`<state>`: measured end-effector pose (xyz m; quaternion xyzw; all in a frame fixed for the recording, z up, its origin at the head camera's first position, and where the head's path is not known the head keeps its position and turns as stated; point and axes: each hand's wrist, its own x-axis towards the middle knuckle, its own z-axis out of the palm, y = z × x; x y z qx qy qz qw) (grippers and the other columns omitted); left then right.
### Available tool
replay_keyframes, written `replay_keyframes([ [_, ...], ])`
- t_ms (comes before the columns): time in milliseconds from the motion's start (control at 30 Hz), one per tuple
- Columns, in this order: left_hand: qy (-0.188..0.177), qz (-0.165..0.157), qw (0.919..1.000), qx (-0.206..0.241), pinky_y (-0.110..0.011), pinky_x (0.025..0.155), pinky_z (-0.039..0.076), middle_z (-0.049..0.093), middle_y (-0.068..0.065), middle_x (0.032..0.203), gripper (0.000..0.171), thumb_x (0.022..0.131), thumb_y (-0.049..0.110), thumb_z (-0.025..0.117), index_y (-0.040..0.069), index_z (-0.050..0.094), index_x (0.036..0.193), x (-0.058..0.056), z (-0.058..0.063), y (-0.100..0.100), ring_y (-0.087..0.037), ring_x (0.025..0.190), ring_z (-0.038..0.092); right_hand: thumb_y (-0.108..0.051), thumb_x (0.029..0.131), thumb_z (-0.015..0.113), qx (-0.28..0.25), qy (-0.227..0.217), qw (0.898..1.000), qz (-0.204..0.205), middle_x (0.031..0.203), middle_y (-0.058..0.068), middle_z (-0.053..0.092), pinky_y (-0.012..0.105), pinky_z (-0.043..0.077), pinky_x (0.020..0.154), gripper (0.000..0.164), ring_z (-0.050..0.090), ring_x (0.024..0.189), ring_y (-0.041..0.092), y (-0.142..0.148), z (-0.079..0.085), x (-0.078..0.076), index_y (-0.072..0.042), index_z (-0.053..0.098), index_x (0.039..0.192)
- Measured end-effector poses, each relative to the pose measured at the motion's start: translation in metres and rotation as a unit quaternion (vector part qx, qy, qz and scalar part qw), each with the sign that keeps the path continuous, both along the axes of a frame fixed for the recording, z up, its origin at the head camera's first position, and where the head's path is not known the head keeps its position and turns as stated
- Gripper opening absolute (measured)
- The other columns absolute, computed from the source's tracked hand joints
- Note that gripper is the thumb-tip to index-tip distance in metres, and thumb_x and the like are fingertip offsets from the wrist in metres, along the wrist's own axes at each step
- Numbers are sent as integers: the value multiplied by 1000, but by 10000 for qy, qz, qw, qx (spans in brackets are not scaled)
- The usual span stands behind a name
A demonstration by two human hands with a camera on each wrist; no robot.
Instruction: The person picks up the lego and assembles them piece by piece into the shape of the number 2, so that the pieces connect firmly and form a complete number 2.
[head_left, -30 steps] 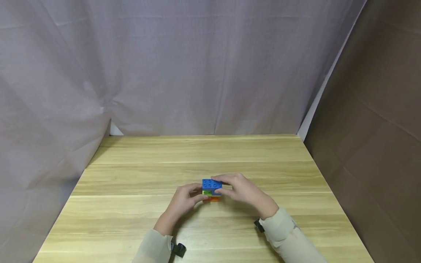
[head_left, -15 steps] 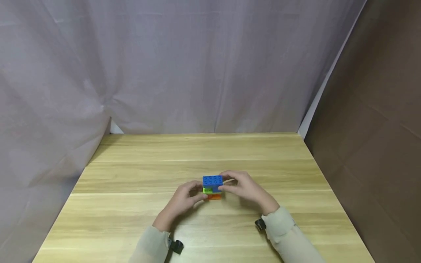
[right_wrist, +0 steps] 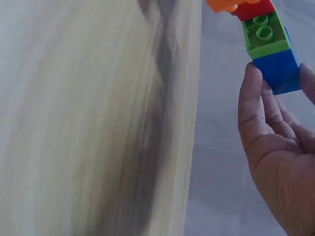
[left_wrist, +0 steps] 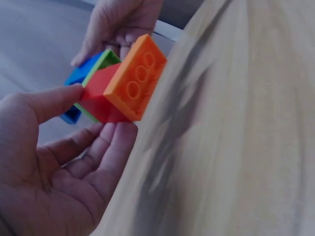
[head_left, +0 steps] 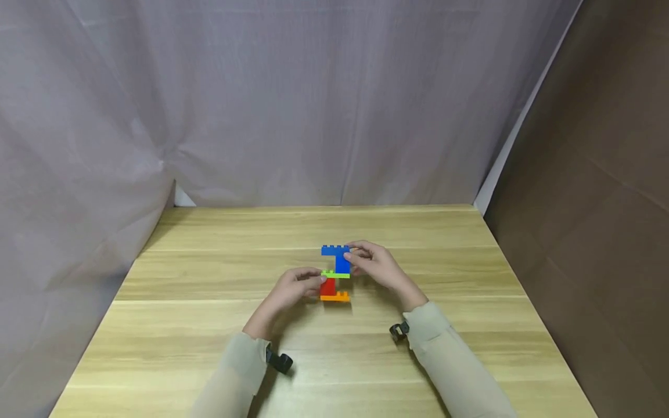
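A joined stack of toy building bricks is held up above the table, its studs on top. From the bottom it has an orange plate (head_left: 334,298), a red brick (head_left: 328,287) at the left, a green plate (head_left: 341,276), a blue brick (head_left: 342,266) at the right and a flat blue piece (head_left: 329,251) on top. My left hand (head_left: 291,289) pinches the stack by its red and green part. On the other side, my right hand (head_left: 380,266) grips the upper blue part between thumb and fingers. The hollow underside of the orange plate (left_wrist: 140,76) shows in the left wrist view.
The wooden table (head_left: 418,371) stretches out below both hands. Grey cloth (head_left: 261,104) hangs behind it, and a brown cloth (head_left: 590,191) stands along the right. Each wrist bears a small black camera (head_left: 280,362).
Both hands have raised the stack and moved it farther away. It has tipped from studs facing up at the camera to a front view showing the red brick. The right fingers shifted right on the blue part.
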<state>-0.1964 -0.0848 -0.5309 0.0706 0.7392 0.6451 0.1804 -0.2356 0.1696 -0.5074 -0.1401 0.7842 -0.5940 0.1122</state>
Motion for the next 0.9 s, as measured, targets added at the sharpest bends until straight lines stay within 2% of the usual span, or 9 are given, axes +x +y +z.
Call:
replay_keyframes([
  [167,-321,95,9993,135,-39,84,60,72,-20,112,52,94,30,71,-7,61,129,-11,1,3,-29,97,73,-42,94,71,-244,-443,9983,-274,103,16,73,54,58,84,53,70,87,33,-5,-4,-11,-8,58,132],
  [367,-513,293,9981,155,-38,80,61,71,-20,109,45,95,24,71,-9,62,125,-15,-4,7,-28,94,72,-30,96,71,-321,-809,9953,-430,108,20,71,52,58,86,49,70,87,31,-9,-14,-18,3,59,129],
  [533,-596,397,9974,26,-37,76,62,71,-19,106,42,95,21,71,-8,63,124,-15,-10,11,-26,88,72,-29,97,70,-167,-1069,9926,-559,108,19,70,44,61,83,48,69,88,26,-11,-26,-22,6,60,127],
  [667,-588,507,9969,-109,-37,75,62,72,-17,106,40,94,21,72,-7,64,122,-14,-13,14,-25,87,72,-31,97,69,61,-1106,9918,-632,110,19,69,40,61,80,50,69,90,25,-11,-33,-21,7,59,129],
  [900,-406,669,9961,-399,-37,75,62,73,-15,101,33,95,22,71,-5,69,114,-8,-8,18,-23,85,72,-32,98,68,314,-1109,9902,-784,111,19,68,36,62,77,51,68,89,24,-12,-37,-18,7,60,130],
])
